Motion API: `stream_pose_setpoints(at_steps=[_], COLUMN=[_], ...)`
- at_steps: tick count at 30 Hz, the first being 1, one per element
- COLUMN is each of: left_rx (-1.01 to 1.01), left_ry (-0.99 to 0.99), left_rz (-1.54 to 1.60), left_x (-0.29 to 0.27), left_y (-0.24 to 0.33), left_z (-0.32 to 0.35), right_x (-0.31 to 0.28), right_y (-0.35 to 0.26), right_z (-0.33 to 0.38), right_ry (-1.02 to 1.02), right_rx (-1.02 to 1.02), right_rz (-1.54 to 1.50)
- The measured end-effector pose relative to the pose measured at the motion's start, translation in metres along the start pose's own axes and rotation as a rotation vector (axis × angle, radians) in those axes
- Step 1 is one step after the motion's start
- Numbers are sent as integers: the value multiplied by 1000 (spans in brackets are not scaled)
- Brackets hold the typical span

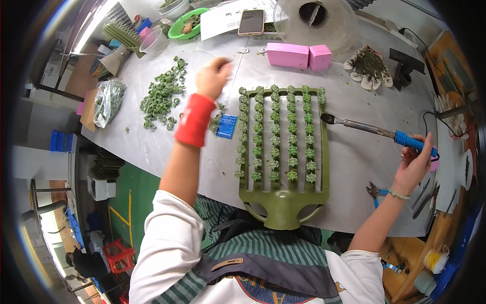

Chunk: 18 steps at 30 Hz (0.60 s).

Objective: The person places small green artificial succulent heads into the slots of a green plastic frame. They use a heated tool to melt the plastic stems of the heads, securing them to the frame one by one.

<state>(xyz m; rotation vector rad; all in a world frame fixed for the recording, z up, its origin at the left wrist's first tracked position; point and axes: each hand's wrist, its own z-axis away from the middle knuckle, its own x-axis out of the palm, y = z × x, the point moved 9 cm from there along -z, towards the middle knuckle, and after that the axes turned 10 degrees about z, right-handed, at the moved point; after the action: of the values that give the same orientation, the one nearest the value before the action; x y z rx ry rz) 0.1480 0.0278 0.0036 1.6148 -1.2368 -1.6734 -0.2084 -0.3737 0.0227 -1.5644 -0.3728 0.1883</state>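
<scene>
My right hand (413, 167) is closed round the blue handle of an electric heating iron (372, 127). The iron's metal barrel points left, and its dark rounded tip lies beside the right edge of the green plastic rack (283, 206). Upright bars of this rack carry rows of small green rosette-shaped plastic pieces (275, 128). Over the table, up and left of the rack, my left hand (212, 78) is smeared by motion, with a red band on its wrist. Its fingers look curled, but what they hold, if anything, cannot be seen. A pile of loose rosette pieces (162, 96) lies left of it.
A blue card (226, 126) lies left of the rack. Pink blocks (287, 54), a phone (251, 23) and a dirty glove (369, 68) lie farther back. Near the right edge are a black stand (405, 68) and pliers (373, 191). A plastic bag (109, 101) sits left.
</scene>
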Motion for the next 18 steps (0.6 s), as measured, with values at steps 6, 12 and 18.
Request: stream_pose_setpoints(at_steps=[6, 12, 18], left_rx=[-238, -154, 234], left_ry=[37, 33, -342], left_rz=[-562, 59, 292], left_x=[-98, -68, 55], left_y=[-116, -82, 73], left_z=[9, 13, 61], right_x=[3, -4, -5], right_y=[-5, -8, -15], right_z=[2, 3, 8], right_ry=[-3, 25, 42], right_rx=[-25, -30, -53], right_rz=[6, 6, 4])
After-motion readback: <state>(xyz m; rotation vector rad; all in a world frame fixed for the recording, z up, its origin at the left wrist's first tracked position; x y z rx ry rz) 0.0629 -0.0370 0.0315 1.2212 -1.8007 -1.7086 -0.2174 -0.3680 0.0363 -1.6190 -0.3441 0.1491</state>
